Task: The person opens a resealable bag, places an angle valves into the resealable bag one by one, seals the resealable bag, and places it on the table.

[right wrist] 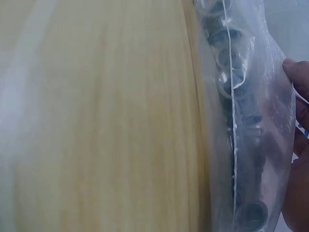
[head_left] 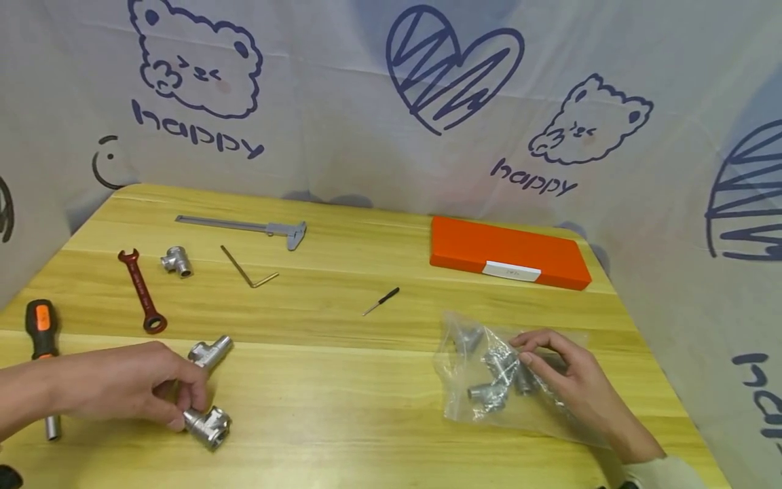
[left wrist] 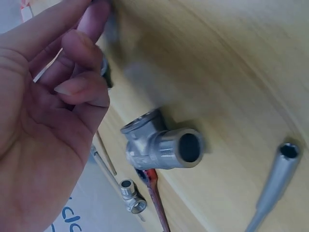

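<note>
My left hand (head_left: 140, 384) is low over the left part of the table, its thumb and fingers pinching one end of a metal tee pipe fitting (head_left: 210, 428). Just beyond the knuckles lies a second tee fitting (head_left: 210, 352), which shows large in the left wrist view (left wrist: 164, 147). My right hand (head_left: 568, 373) pinches a clear plastic bag (head_left: 455, 401) between thumb and fingers. Several metal pipe fittings (head_left: 489, 394) lie inside that bag. In the right wrist view the fingers (right wrist: 299, 77) grip the bag's side.
At the left are a nut driver (head_left: 41, 326), a red wrench (head_left: 140, 288) and a third tee fitting (head_left: 177, 261). Farther back lie a caliper (head_left: 244, 226) and a hex key (head_left: 241, 266). A small screwdriver (head_left: 381, 300) and an orange box (head_left: 507, 248) are toward the right.
</note>
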Demonstrator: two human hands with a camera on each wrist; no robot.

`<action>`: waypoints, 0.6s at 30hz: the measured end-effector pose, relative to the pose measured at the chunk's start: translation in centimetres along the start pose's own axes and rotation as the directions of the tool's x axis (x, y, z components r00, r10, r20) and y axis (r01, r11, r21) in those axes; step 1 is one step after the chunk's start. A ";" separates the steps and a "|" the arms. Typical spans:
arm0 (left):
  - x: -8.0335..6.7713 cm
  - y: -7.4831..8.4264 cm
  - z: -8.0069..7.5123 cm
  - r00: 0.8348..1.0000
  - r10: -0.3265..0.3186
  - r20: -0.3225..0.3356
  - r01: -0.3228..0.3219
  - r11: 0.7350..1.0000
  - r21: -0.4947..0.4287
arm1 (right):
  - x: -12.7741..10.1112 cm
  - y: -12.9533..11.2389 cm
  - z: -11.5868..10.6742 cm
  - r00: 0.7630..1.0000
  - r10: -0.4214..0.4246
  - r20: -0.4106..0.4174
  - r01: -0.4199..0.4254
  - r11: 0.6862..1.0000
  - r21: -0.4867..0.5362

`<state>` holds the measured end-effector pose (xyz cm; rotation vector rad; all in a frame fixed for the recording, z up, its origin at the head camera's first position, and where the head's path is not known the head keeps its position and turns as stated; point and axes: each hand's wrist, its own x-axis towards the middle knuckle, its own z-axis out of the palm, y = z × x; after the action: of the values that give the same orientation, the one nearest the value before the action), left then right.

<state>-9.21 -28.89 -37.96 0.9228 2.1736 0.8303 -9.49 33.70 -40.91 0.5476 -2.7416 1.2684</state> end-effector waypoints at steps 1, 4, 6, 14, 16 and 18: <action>0.0 0.1 -0.1 1.000 0.005 -0.003 -0.005 1.000 0.009 | 0.0 0.0 0.0 1.000 0.002 0.001 -0.002 1.000 -0.002; 0.4 0.8 -0.4 1.000 0.020 -0.024 -0.020 1.000 0.011 | 0.0 -0.1 -0.1 1.000 0.012 0.008 -0.012 1.000 0.002; 1.2 1.6 -0.8 0.999 0.022 -0.045 -0.022 1.000 -0.009 | 0.0 -0.1 -0.2 1.000 0.018 0.014 -0.018 1.000 0.009; 7.4 6.1 -1.3 0.994 -0.007 -0.109 -0.001 0.997 -0.075 | 0.1 -0.1 -0.4 1.000 0.019 0.010 -0.019 1.000 -0.018; 9.4 7.3 -1.0 0.993 0.016 -0.121 -0.023 0.998 -0.053 | 0.1 -0.2 -0.4 1.000 0.020 0.011 -0.020 1.000 -0.016; 11.5 8.4 -0.8 0.992 0.039 -0.124 -0.043 0.999 -0.032 | 0.2 -0.3 -0.4 1.000 0.022 0.012 -0.022 1.000 -0.010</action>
<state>-13.08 -15.57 -34.68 0.9231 2.2440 0.9649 -9.58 33.77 -40.44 0.5271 -2.7699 1.2591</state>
